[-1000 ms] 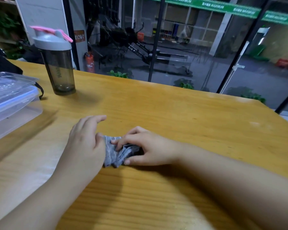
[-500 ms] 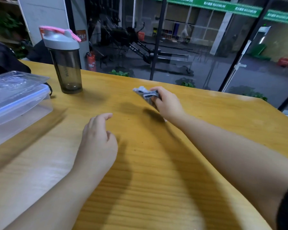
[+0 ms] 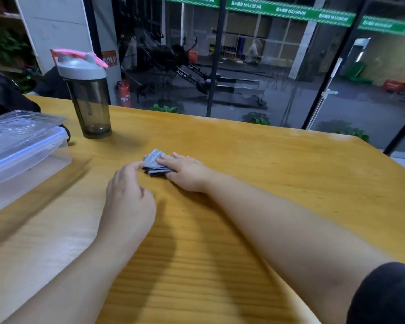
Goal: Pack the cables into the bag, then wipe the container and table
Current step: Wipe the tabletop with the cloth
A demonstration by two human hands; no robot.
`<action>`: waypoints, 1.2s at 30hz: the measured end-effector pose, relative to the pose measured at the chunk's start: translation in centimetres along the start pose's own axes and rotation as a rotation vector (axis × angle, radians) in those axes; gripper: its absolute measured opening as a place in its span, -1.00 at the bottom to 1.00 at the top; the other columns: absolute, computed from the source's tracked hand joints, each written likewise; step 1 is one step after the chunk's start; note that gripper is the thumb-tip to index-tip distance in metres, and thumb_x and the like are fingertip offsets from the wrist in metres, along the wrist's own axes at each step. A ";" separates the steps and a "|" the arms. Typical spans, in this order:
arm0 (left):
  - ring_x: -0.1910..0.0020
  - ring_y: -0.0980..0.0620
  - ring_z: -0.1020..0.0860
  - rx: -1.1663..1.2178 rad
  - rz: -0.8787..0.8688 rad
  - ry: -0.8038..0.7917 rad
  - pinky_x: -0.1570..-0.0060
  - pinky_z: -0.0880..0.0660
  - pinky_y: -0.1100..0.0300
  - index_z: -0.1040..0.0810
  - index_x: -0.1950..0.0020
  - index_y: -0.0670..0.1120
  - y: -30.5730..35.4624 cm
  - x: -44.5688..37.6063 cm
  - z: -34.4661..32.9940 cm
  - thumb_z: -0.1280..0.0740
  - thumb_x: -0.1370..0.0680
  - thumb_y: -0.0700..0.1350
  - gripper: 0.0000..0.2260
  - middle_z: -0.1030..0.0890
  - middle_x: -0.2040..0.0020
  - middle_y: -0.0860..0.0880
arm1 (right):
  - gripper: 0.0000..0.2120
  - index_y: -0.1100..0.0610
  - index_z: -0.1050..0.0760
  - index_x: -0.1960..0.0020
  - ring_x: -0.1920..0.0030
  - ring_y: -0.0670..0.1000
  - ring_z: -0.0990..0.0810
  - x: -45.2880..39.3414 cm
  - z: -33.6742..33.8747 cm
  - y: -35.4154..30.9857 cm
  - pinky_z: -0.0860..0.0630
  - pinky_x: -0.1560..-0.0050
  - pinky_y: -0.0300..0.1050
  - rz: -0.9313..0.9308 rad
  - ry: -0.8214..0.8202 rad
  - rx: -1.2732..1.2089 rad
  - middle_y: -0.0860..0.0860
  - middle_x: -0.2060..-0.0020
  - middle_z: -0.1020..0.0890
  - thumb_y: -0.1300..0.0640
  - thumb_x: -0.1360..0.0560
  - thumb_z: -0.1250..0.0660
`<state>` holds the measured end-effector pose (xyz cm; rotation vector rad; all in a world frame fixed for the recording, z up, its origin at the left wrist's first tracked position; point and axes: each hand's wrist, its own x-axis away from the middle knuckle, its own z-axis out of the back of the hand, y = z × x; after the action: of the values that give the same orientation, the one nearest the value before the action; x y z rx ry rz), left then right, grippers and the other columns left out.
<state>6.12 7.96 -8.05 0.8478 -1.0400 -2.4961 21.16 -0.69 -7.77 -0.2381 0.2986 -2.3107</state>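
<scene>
Grey folded cloth [image 3: 155, 162] pressed flat on the wooden table [image 3: 267, 164] by the right hand [image 3: 187, 173], touched by the left hand's [image 3: 129, 197] forefinger, other fingers curled, clear container [image 3: 21, 150] left of the cloth.

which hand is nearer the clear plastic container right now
Left. The left hand lies just right of the clear plastic container, with bare table between them. The right hand is farther right, pressing on the folded grey cloth.

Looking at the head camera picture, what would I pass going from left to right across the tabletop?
Clear plastic container → shaker bottle with the pink and grey lid → left hand → folded grey cloth → right hand, resting on the cloth.
</scene>
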 end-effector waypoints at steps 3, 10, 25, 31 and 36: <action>-0.33 -0.03 -0.30 0.000 -0.009 -0.003 -0.16 -0.18 0.28 -0.36 -0.33 -0.11 -0.1 0.0 0.3 -0.13 -0.50 -0.34 -0.60 -0.40 -0.31 -0.08 | -0.51 -0.04 -0.13 -0.53 -0.54 -0.03 0.00 2.1 -0.3 -1.1 0.08 -0.50 -0.08 0.056 -0.004 -0.021 -0.13 -0.54 -0.08 0.13 -0.62 -0.09; -0.34 -0.01 -0.30 0.017 -0.047 -0.039 -0.19 -0.20 0.26 -0.37 -0.34 -0.07 0.7 0.4 0.3 -0.12 -0.57 -0.24 -0.66 -0.39 -0.34 -0.05 | -0.58 0.03 -0.28 -0.47 -0.53 -0.01 -0.08 7.1 -1.8 -2.2 -0.01 -0.51 -0.04 0.148 0.002 -0.102 -0.07 -0.50 -0.23 0.15 -0.61 -0.14; -0.10 0.06 -0.37 0.056 -0.162 -0.080 -0.05 -0.24 0.22 -0.39 -0.31 -0.07 2.7 2.3 0.6 -0.09 -0.61 -0.14 -0.72 -0.33 -0.34 -0.07 | -0.55 0.06 -0.35 -0.44 -0.49 -0.15 -0.11 25.0 -3.6 -5.8 0.06 -0.39 -0.48 0.192 -0.070 -0.235 -0.09 -0.47 -0.29 0.26 -0.57 -0.25; -0.27 0.00 -0.37 0.034 -0.367 -0.268 -0.12 -0.23 0.27 -0.40 -0.30 -0.08 4.5 4.6 0.0 -0.12 -0.61 -0.15 -0.73 -0.35 -0.33 -0.03 | -0.70 0.14 -0.53 -0.25 -0.37 -0.20 -0.35 31.2 -3.4 -5.9 -0.22 -0.37 -0.40 0.050 -0.059 -0.501 -0.05 -0.30 -0.52 0.34 -0.58 -0.20; -0.05 0.12 -0.39 0.031 -0.479 -0.327 0.00 -0.22 0.28 -0.39 -0.31 -0.02 5.4 5.5 0.4 -0.12 -0.62 -0.11 -0.73 -0.34 -0.31 0.07 | -0.70 0.01 -0.57 -0.06 0.26 -0.17 -0.51 34.5 -0.8 -4.8 -0.38 0.28 -0.40 -0.176 0.339 -0.705 -0.03 0.17 -0.61 0.31 -0.61 -0.13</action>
<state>1.88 1.86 -6.11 0.7881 -1.0770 -3.1116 -5.80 -22.51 -4.41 -0.2203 1.3109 -2.3264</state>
